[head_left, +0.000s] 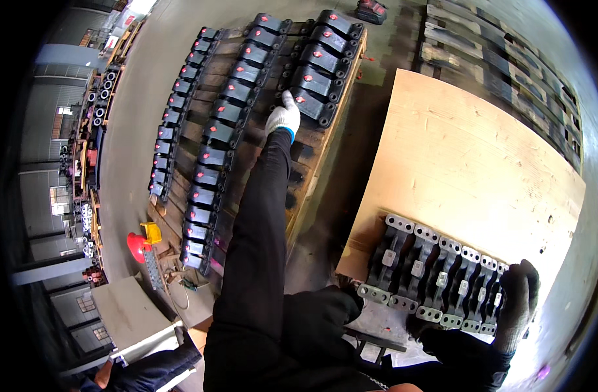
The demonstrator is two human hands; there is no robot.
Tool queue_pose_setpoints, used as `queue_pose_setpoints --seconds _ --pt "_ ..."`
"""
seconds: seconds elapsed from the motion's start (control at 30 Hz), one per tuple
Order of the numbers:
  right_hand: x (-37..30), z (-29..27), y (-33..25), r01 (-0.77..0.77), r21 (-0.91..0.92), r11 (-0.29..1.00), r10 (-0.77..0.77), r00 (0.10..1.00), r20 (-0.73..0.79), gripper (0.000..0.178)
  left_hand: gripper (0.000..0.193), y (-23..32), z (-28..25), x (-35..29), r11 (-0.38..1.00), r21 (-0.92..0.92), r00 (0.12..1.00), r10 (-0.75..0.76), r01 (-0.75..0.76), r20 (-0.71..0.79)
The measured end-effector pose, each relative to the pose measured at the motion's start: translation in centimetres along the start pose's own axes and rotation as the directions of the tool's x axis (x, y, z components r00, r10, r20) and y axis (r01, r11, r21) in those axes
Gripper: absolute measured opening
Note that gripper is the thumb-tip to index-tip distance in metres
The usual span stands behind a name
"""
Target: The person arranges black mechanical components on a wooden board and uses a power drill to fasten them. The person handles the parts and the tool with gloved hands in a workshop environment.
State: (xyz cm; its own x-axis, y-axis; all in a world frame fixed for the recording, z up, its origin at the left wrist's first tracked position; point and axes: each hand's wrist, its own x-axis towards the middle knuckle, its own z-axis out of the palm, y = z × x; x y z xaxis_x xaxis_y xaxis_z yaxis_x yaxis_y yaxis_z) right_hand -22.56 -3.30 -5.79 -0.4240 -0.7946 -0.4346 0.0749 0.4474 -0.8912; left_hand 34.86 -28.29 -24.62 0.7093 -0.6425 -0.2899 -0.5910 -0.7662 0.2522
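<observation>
The end block [309, 106] of the right row lies at your left hand [284, 119], close along the right edge of the pallet [320, 145]. Your white-gloved fingers are at the block's left side; whether they grip it or only rest there, I cannot tell. Your arm is stretched straight out, probably because the block lies across the gap from you. The blocks in this row, the middle row [217, 130] and the left row [170, 116] sit side by side with red marks facing up, an order that likely keeps each one easy to count and lift. Nearer you, the links [441, 279] stand packed along the near edge of the board [475, 144], perforated ends lined up, presumably so both ends stay within reach. Your right hand [518, 306], in a grey glove, is at the right end of that line, perhaps steadying it; its fingers point away from you, their grip unclear. Beyond the board's far edge lies a pallet stack [472, 42].
</observation>
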Motion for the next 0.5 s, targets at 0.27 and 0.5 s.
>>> queue_pose_setpoints --seconds 0.27,0.5 --pt "-0.8 1.9 -0.3 0.044 -0.161 0.986 -0.027 0.994 0.104 0.031 0.092 -2.9 3.4 1.0 0.928 -0.349 0.981 -0.17 0.129 -0.089" --pt "-2.4 0.7 -0.6 0.032 -0.066 0.997 -0.02 0.984 0.174 0.029 0.085 -9.6 3.3 -7.8 0.563 -0.69 0.891 -0.316 0.454 0.327"
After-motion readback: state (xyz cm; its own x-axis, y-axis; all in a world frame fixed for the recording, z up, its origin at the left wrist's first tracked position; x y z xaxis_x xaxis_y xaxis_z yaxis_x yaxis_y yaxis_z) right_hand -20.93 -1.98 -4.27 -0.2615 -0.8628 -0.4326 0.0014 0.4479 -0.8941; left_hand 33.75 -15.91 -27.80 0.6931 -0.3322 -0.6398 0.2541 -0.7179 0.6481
